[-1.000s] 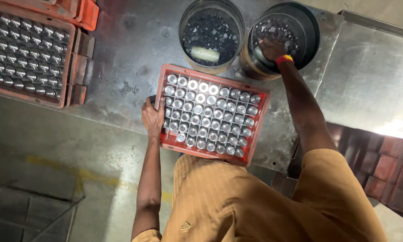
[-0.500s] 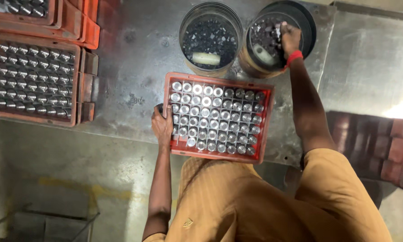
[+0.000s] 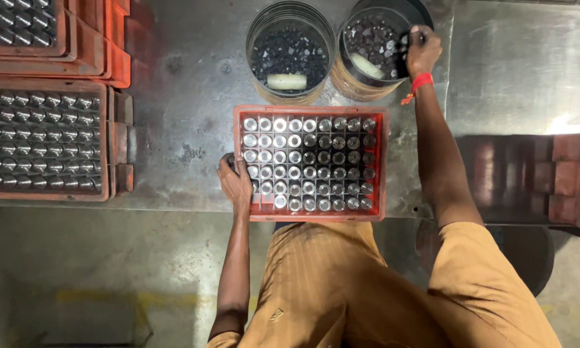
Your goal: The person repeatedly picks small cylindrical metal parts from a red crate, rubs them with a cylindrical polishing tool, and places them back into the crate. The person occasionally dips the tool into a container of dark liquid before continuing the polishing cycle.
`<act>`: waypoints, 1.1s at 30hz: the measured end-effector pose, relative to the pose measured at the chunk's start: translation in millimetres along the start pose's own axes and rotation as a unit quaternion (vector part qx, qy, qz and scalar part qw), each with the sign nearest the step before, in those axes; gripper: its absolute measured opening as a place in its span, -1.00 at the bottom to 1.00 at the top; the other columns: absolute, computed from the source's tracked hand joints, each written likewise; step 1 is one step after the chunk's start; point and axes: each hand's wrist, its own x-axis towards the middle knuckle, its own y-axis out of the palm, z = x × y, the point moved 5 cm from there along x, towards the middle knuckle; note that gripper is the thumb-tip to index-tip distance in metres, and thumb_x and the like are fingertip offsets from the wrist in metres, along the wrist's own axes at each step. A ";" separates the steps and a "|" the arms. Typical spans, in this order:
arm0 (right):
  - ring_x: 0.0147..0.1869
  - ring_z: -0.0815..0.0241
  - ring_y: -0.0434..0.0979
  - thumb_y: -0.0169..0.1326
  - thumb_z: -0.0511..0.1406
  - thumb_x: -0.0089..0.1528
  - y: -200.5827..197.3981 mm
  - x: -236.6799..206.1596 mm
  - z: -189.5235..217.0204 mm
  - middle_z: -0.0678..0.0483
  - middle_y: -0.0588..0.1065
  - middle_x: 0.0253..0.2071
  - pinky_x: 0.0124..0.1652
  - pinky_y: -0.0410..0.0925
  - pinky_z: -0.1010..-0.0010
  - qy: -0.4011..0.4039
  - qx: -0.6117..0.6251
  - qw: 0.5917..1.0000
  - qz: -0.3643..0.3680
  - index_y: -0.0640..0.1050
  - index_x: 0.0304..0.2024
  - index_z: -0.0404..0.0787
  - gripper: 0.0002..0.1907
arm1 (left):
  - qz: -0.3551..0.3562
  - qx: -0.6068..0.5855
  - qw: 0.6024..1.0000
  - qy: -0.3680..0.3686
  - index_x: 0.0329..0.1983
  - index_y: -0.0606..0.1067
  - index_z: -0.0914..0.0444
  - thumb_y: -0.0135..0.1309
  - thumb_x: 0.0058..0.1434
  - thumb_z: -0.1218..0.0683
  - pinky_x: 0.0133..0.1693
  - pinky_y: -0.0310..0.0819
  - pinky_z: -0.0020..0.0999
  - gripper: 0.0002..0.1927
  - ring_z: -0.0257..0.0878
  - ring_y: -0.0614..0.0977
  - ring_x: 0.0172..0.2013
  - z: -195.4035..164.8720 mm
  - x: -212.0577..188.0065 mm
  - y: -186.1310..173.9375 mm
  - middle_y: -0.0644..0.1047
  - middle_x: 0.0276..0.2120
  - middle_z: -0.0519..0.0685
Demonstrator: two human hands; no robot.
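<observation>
The right hand [image 3: 422,50], earlier deep in the right bucket [image 3: 375,48], is now raised at its rim, closed on small parts; the left hand [image 3: 235,182] grips the red tray [image 3: 310,111] on the worktop [image 3: 174,96].

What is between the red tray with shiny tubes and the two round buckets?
Only a narrow strip of bare metal table separates the red tray from the two buckets, seen from the head camera.

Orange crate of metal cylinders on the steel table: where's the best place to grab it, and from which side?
Probably by the short side walls, coming in from left and right. The orange crate lies flat, packed with upright metal cylinders, so only its rim is free. The left hand already rests at the left wall; the right hand is at the right bin.
</observation>
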 end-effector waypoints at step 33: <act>-0.21 0.07 0.64 0.27 -0.30 0.26 -11.3 -268.7 -17.8 0.02 0.62 -0.25 -0.20 0.46 0.30 0.011 0.060 0.969 0.240 0.61 -0.12 -0.21 -0.82 | 0.329 -0.607 0.604 -0.398 -0.09 0.48 0.22 -0.06 0.49 -0.01 -0.46 0.33 -0.42 -0.78 -0.32 0.47 -0.49 -20.7 -138.3 174.2 0.55 -0.37 -0.06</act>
